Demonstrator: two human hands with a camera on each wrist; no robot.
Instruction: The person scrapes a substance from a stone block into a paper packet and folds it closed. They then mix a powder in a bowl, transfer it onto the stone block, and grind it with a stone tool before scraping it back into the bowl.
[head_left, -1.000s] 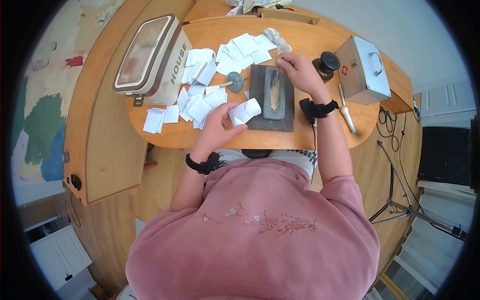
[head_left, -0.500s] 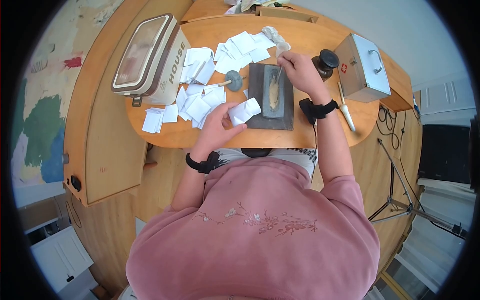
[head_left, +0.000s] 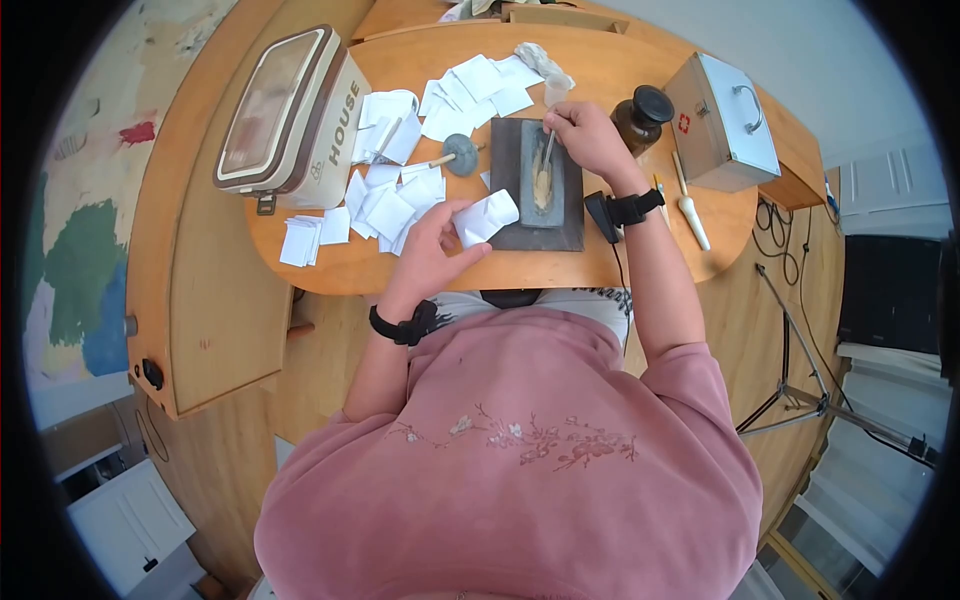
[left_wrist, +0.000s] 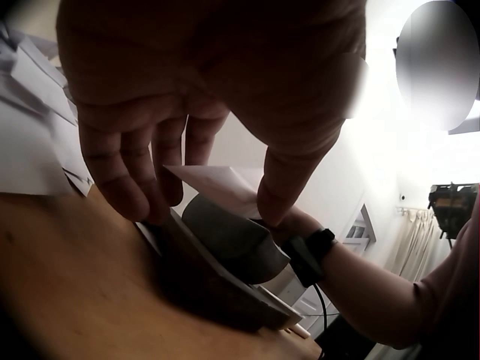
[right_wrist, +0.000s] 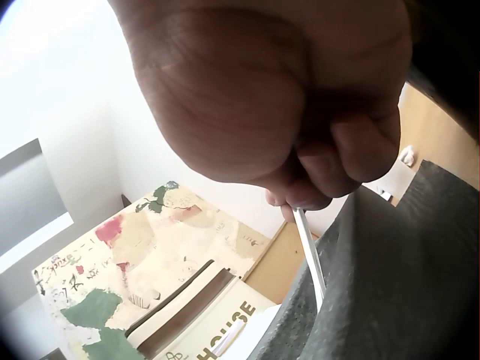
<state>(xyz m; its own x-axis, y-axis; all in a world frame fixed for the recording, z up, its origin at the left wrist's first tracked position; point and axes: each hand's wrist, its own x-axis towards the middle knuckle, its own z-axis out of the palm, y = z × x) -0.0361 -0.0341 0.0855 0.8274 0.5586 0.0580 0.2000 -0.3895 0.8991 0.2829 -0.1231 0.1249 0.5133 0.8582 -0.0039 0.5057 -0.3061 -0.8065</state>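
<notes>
A long grey trough (head_left: 528, 205) with tan powder (head_left: 543, 188) along its hollow stands on a dark base board (head_left: 506, 185) in the head view. Over its far end my right hand (head_left: 597, 145) pinches a thin, pale stick-like tool (right_wrist: 310, 251), which slants down into the trough; its lower end is hidden in the right wrist view. Left of the board, my left hand (head_left: 432, 252) holds a folded white paper packet (head_left: 487, 220) between thumb and fingers. In the left wrist view, the packet (left_wrist: 225, 187) overlaps the trough's end (left_wrist: 232, 236).
White paper squares (head_left: 392, 212) lie spread on the left, near a grey wheel with a wooden handle (head_left: 460, 155). A beige HOUSE box (head_left: 300, 185) stands far left. To the right are a brown jar (head_left: 638, 122), a metal case (head_left: 725, 120) and a white-handled tool (head_left: 692, 220).
My right hand has shifted slightly nearer along the trough, and the tool now shows clearly inside it, reaching the powder. My left hand keeps its hold on the packet. The head view has tilted slightly.
</notes>
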